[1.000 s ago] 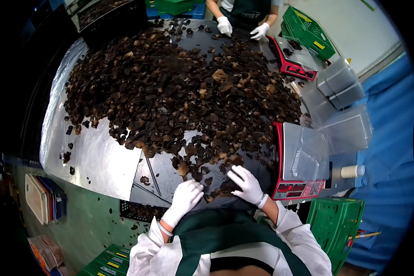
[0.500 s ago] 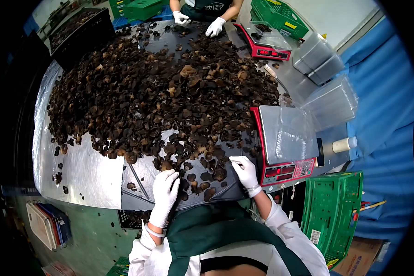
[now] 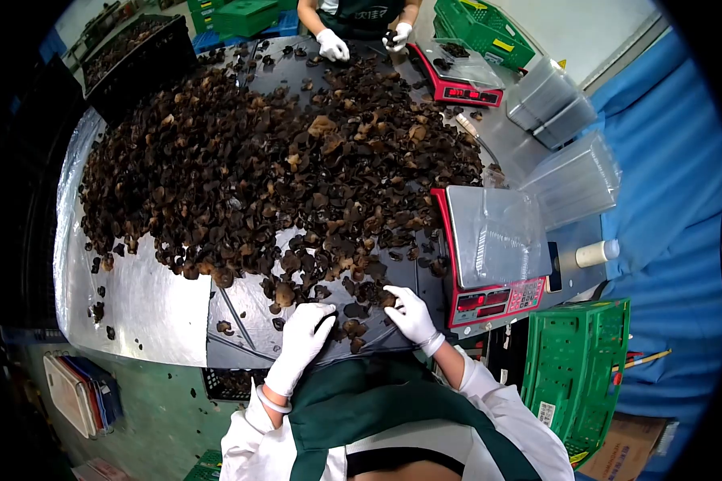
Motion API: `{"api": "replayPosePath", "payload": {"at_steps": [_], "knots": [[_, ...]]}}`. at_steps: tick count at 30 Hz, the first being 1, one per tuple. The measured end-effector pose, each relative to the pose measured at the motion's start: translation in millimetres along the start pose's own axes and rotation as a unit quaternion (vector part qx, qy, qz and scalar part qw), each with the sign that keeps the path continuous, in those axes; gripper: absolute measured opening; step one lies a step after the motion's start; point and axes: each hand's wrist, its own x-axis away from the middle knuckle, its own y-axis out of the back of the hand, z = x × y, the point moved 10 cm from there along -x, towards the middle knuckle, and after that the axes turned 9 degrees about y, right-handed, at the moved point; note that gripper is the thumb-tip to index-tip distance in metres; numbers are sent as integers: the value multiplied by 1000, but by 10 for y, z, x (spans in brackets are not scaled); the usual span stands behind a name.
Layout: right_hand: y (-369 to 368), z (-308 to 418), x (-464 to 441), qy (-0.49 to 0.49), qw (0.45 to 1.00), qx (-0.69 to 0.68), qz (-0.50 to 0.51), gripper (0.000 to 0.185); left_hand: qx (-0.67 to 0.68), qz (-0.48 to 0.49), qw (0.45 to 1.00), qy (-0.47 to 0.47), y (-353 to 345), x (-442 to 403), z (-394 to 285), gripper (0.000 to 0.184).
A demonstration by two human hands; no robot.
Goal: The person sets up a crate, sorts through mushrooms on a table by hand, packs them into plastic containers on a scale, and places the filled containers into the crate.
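A wide heap of dried wood ear mushrooms [image 3: 241,168] covers much of the table, with a looser group of pieces [image 3: 353,311] close to me. My left hand [image 3: 303,333], in a white glove, lies at the left of this group, thumb apart from the fingers. Opposite it, my right hand [image 3: 413,317], also gloved, has its fingertips at the group's right edge, finger and thumb apart around dark pieces. I see no piece clearly gripped in either hand. Right of my right hand stands a red scale [image 3: 493,301] with a clear plastic box [image 3: 509,240] on its pan.
Across the table, a co-worker's gloved hands [image 3: 333,46] are at the heap, one holding dark pieces. Beside them is a second red scale [image 3: 465,92]. Clear boxes [image 3: 549,104], a phone [image 3: 553,267] and a white roll [image 3: 598,253] lie right. Green crates [image 3: 578,369] stand below.
Both my hands have moved in on the loose pieces: the left rightward, the right leftward. Those pieces are bunched closer together. The co-worker's one hand has lifted some pieces toward the far scale.
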Motion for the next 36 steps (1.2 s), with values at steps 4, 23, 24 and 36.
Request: {"api": "replayPosePath", "payload": {"at_steps": [4,23,24,36], "knots": [[-181,-340,113,-189,891,-411,27,48,40,45,998,10,-144,-52,-2,19],[112,1185,-36,129,991,-12,-23,34,531,261,748,299,-791,146,57,25],[104,1134,-32,117,992,-27,-28,30,532,260,748,299,-788,159,64,25],[-92,1119,-12,91,984,-152,14,31,540,233,751,300,-673,295,132,17]]}}
